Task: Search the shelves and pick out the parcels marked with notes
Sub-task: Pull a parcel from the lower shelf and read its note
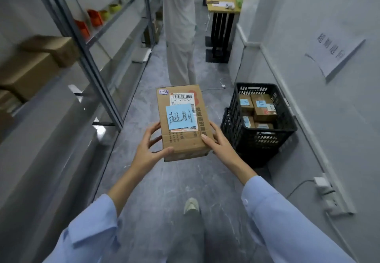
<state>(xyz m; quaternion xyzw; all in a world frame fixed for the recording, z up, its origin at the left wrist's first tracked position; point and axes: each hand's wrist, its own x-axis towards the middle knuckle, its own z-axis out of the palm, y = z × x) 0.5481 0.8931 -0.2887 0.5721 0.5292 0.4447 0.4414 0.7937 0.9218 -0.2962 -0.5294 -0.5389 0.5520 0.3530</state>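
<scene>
Two hands hold a rectangular cardboard parcel, blue note on top, left of a black lattice crate: left hand and right hand curl round its near corners. Crated boxes seem similarly noted.

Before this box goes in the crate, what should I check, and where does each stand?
1. Blue note on the parcel: ok, stuck on top.
2. Grip: ok, left hand and right hand hold its near end.
3. Black crate position: ok, on the floor right of the parcel.
4. Room in crate: cannot tell; noted boxes fill what shows.
5. Path: ok; person in white stands farther up the aisle.
</scene>
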